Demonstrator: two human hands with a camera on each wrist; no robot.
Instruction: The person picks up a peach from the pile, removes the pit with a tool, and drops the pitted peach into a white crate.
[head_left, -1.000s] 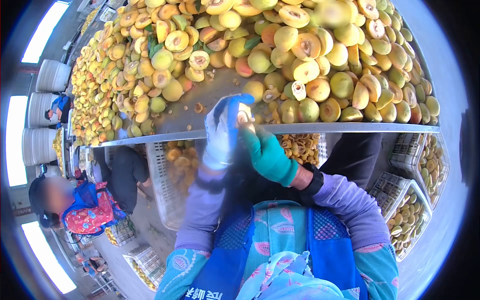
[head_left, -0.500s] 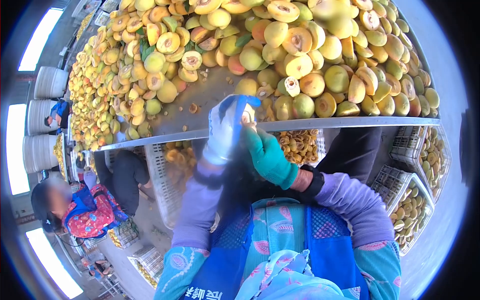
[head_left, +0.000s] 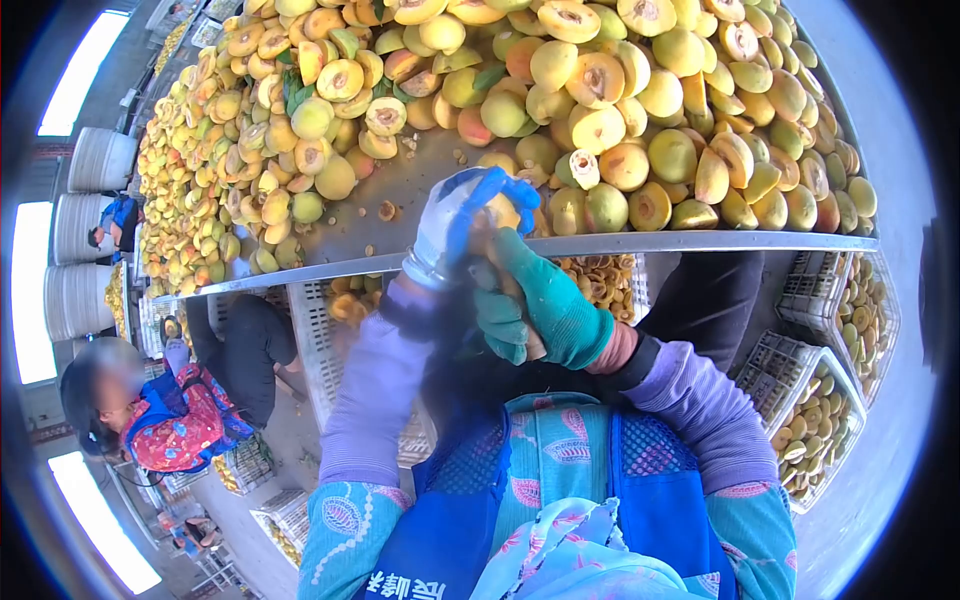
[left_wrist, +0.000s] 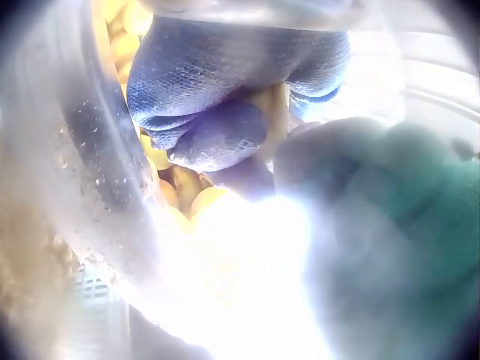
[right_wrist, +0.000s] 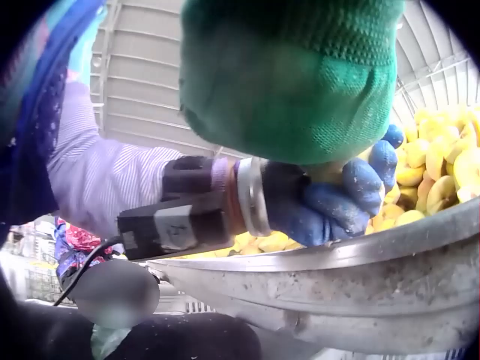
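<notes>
1. A piece of yellow stone fruit sits inside the curled fingers of the left hand, in a white-and-blue glove, which pinches it over the table's near edge.
2. Just beside it, the green-gloved right hand wraps round a tan handle; its far tip is hidden.
3. Beyond, halved stone fruits heap on a metal table.
4. Below stand white plastic crates.

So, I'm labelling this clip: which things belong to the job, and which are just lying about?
Likely the job:
left hand, holding a fruit piece
right hand, gripping a brown handle
fruit halves
metal table
crates

Likely just about:
green leaves
white tubs in the background
</notes>
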